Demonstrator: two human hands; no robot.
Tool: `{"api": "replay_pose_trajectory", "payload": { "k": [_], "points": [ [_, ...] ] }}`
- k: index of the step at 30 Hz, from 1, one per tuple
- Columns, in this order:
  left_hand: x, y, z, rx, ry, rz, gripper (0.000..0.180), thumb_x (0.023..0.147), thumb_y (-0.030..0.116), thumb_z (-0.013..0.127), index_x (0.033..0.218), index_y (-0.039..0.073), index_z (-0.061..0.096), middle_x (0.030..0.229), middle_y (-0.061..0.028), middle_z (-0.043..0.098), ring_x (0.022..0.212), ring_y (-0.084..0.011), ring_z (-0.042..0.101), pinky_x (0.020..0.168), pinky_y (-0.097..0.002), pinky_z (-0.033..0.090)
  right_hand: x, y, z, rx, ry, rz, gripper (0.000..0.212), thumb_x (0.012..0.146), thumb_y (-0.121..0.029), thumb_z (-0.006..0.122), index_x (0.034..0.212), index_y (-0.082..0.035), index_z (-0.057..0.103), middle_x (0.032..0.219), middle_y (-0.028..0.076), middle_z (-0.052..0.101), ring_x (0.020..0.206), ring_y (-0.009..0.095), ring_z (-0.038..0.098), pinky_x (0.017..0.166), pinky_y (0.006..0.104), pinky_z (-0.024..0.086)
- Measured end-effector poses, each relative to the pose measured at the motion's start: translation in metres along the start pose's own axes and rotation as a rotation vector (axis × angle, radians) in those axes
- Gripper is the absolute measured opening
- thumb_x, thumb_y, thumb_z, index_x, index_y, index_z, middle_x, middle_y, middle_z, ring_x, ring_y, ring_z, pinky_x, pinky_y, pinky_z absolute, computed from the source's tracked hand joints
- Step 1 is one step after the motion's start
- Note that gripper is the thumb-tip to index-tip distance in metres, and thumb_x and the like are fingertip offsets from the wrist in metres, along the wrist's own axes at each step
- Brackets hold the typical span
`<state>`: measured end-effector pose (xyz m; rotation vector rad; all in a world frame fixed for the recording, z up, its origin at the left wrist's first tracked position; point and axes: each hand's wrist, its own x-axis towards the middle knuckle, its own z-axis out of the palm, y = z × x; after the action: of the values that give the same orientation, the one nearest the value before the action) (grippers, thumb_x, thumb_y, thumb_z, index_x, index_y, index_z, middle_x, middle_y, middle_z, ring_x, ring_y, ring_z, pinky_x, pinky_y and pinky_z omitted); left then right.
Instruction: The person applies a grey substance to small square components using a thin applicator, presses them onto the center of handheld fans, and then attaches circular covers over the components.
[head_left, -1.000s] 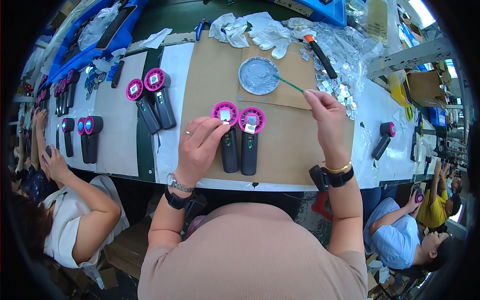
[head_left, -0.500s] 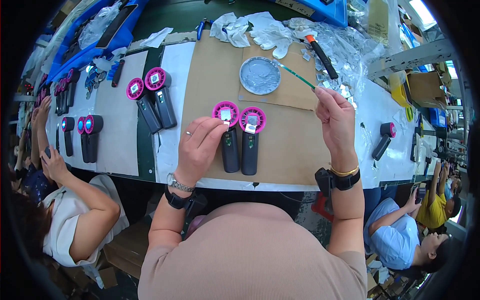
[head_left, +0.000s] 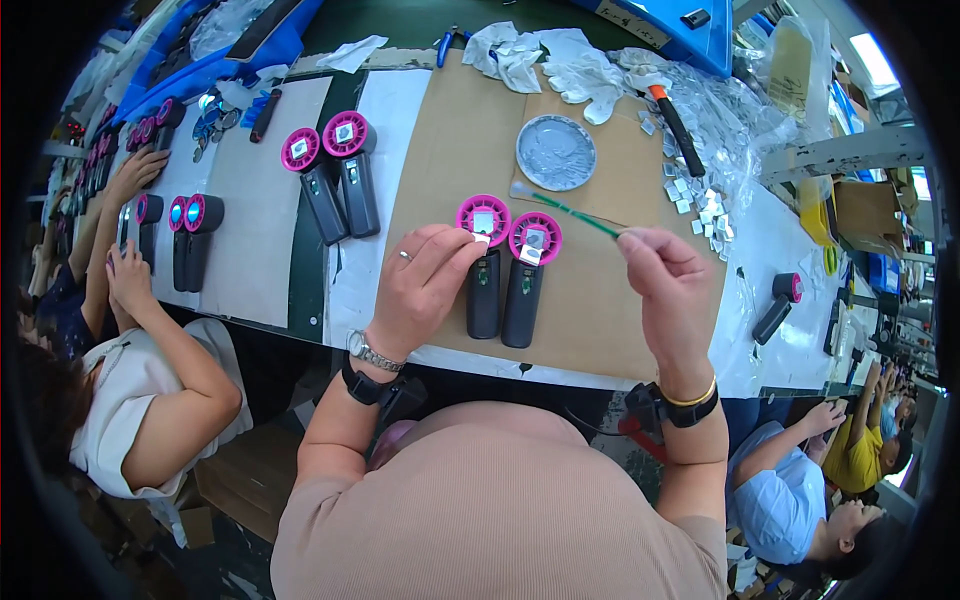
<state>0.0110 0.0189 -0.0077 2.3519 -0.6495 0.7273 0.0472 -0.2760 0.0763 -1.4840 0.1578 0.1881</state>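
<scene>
Green and slender, a thin stick (head_left: 572, 211) with a pale tip is pinched at its near end between the thumb and forefinger of the right hand (head_left: 665, 275), the other fingers curled in. The left hand (head_left: 420, 285) has its thumb and fingertips drawn together on a small white tab (head_left: 481, 240) at the lower rim of the left fan (head_left: 484, 290); whether the tab is also stuck to the fan is too small to tell. Beside it lies the right fan (head_left: 523, 295). Both have smooth dark handles and round magenta heads with slotted grilles and a silvery square on the face. A round, shallow dish (head_left: 556, 153) holds grey paste with a smeared surface.

The stick slants from the right hand toward the upper left, its tip between the dish and the fan heads. Both fans lie on the brown cardboard (head_left: 620, 300), heads toward the far side, handles toward the person; their long axes run nearly parallel, the right one leaning slightly.

The handles end just short of the cardboard's near edge. A plain stretch of cardboard leaves room between the right fan and the right hand. Loose silvery squares (head_left: 710, 215) scatter along the cardboard's right edge, and crumpled white gloves (head_left: 580, 80) cover part of its far end.
</scene>
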Motion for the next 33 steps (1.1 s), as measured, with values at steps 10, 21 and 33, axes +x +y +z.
{"api": "replay_pose_trajectory", "payload": {
  "k": [10,21,33],
  "points": [
    [-0.002,-0.001,-0.001,0.032,0.005,0.007,0.038,0.085,0.002,0.079,0.123,0.005,0.078,0.116,-0.0078,0.07,0.107,-0.0273,0.072,0.091,-0.041,0.06,-0.009,0.022,0.028,-0.706,-0.198,-0.675,0.019,0.095,0.005,0.085,0.113,0.0,0.083,0.083,0.001,0.06,0.069,0.009,0.056,0.059,0.0286,0.041],
    [-0.004,-0.002,-0.005,-0.012,0.013,-0.012,0.038,0.086,0.004,0.078,0.123,0.004,0.079,0.118,-0.0083,0.073,0.108,-0.028,0.073,0.092,-0.0423,0.059,-0.006,0.016,0.032,-1.141,-0.417,-1.224,0.034,0.08,0.007,0.089,0.113,0.003,0.08,0.085,0.005,0.053,0.07,0.019,0.061,0.059,0.0356,0.048],
    [-0.001,-0.009,-0.008,0.021,0.066,0.03,0.034,0.083,0.002,0.082,0.117,0.005,0.077,0.113,-0.0068,0.073,0.103,-0.0281,0.071,0.089,-0.044,0.057,-0.008,0.008,0.021,-1.008,-0.357,-1.205,0.034,0.079,0.01,0.089,0.11,0.003,0.079,0.083,0.004,0.053,0.065,0.018,0.057,0.056,0.0346,0.044]
  ]
}}
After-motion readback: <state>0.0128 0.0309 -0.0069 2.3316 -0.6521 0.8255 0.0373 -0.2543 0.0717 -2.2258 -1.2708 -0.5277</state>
